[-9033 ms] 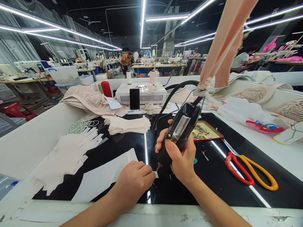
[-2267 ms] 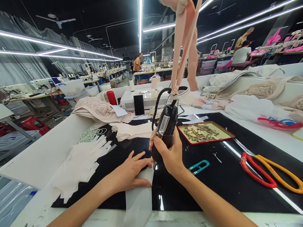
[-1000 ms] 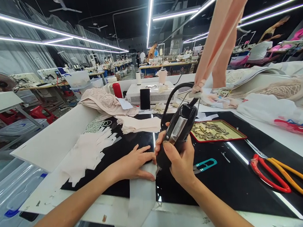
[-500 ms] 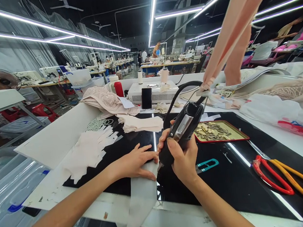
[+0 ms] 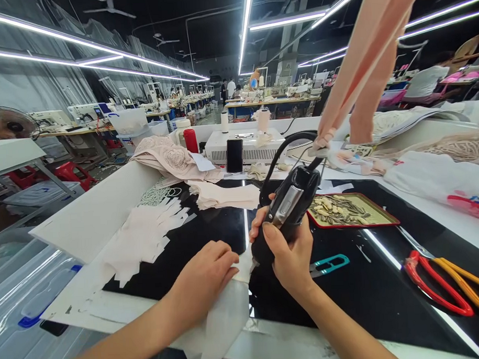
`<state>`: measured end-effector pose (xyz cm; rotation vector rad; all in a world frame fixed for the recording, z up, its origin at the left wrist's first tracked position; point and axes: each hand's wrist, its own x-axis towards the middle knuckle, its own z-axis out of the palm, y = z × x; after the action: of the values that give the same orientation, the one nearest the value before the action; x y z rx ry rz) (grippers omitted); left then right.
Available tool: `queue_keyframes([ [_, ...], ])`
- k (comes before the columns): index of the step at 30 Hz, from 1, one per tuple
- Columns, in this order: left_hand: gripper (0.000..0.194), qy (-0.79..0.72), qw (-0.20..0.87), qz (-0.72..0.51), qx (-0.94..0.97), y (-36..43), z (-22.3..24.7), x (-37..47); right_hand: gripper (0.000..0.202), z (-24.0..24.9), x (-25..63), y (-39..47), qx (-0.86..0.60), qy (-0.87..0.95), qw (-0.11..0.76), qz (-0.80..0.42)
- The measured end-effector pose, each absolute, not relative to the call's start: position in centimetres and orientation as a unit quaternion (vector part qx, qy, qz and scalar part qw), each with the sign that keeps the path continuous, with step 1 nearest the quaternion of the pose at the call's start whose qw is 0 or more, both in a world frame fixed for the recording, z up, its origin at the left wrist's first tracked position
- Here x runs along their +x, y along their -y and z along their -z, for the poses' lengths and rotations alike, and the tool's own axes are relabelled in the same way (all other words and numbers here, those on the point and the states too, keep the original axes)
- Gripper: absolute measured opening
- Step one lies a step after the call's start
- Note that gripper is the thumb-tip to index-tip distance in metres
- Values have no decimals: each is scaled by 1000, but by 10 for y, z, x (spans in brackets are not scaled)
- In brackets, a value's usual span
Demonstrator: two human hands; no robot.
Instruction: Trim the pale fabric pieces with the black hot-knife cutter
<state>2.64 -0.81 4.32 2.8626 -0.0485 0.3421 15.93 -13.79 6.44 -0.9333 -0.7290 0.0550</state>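
My right hand (image 5: 291,251) is wrapped round a black handheld power tool (image 5: 287,209), which hangs from pink fabric strips (image 5: 362,81) and has a black cable. Its lower end is at a strip of pale translucent material (image 5: 228,311) lying over the front edge of the black work surface (image 5: 175,271). Left of the tool, my left hand (image 5: 207,275) is closed on that strip, fingers bent and pressed together. A pile of pale cut pieces (image 5: 139,235) lies on the left, and a stack of pale fabric (image 5: 228,195) sits farther back.
Right of the tool are teal thread snips (image 5: 329,265), a red-rimmed tray (image 5: 382,216) of seeds and large scissors (image 5: 435,277) with red and orange handles. A phone (image 5: 234,155) stands before a white box (image 5: 211,151). Light lace cups (image 5: 166,156) lie at the back left.
My left hand has drawn back toward the front edge; its spread fingers have closed on the pale strip. My right hand still holds the tool in nearly the same place.
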Motion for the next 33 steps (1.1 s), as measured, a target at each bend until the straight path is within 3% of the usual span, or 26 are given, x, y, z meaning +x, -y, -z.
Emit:
queue_keyframes([
  [4, 27, 15, 52, -94, 994, 29, -28, -2, 24, -66, 157, 141, -437, 350, 828, -29],
  [9, 43, 28, 54, -96, 994, 20, -23, -6, 24, -74, 161, 145, -448, 338, 828, -22],
  [17, 40, 189, 158, -154, 957, -21, -33, 12, 28, -72, 169, 146, -450, 342, 825, -23],
  [24, 37, 90, 161, -174, 967, -18, -29, 38, 37, -70, 172, 150, -460, 334, 822, -25],
  [33, 37, 103, 122, -148, 976, -16, -8, 60, 37, -68, 171, 163, -470, 334, 817, -19],
])
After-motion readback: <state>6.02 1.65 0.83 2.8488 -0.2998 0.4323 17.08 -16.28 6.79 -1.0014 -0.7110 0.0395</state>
